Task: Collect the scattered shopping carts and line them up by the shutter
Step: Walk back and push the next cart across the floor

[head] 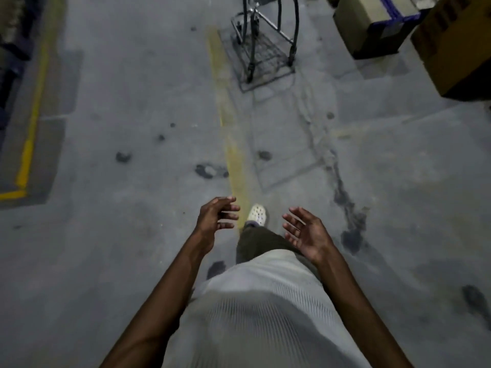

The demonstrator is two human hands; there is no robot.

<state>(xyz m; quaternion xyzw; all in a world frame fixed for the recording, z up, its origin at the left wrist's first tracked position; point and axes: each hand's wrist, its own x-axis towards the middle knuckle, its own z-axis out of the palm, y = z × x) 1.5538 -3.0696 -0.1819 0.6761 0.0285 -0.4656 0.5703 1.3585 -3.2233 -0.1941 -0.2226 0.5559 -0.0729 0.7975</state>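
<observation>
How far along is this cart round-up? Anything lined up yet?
Done: nothing visible; no shutter or row of carts is in view. In hand: nothing, the left hand and right hand are open and empty. To do: the shopping cart ahead, near the cardboard boxes, stands untouched and must be fetched.

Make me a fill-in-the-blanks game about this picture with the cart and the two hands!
1. The left hand and the right hand are both open and hold ____.
2. The shopping cart stands ahead of the person, and the cardboard boxes sit to its ____.
3. The faded floor line running toward the cart is ____.
4. The shoe seen between the hands is ____.
Missing words: nothing; right; yellow; white.
</observation>
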